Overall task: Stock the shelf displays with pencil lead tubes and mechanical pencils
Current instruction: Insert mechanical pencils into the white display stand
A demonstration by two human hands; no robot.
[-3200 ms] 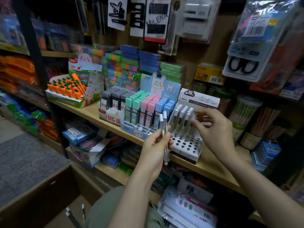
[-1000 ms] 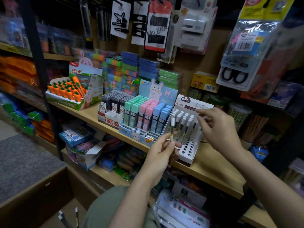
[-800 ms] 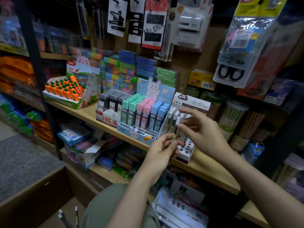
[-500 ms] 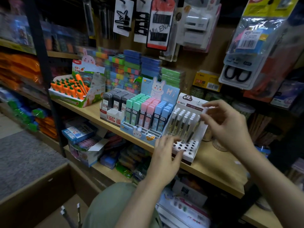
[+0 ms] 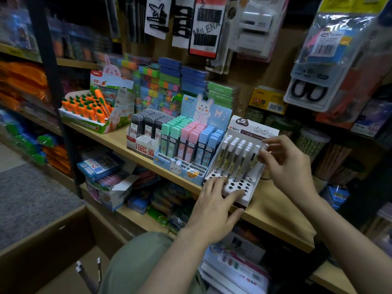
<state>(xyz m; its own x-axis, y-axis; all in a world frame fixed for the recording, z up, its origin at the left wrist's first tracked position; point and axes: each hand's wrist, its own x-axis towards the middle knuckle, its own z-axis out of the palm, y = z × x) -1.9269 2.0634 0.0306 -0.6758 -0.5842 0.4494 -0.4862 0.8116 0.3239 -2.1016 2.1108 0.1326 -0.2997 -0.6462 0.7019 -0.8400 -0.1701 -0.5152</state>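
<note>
Left hand (image 5: 214, 205) lies spread on rack (image 5: 237, 187), steadying it; right hand (image 5: 284, 164) pinches pencil (image 5: 253, 159) top, seating it just above open holes.

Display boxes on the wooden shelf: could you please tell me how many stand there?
4: carrot display at the left, then black lead box, bunny lead display, and white pencil display at the right. More may be hidden behind.

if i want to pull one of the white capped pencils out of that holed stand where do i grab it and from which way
Pinch a mechanical pencil by its white cap, coming from above and the front. The pencils lean back in the white stand, tips in the holes and packed close, so only the caps stand free. The front row is probably easiest.
</note>
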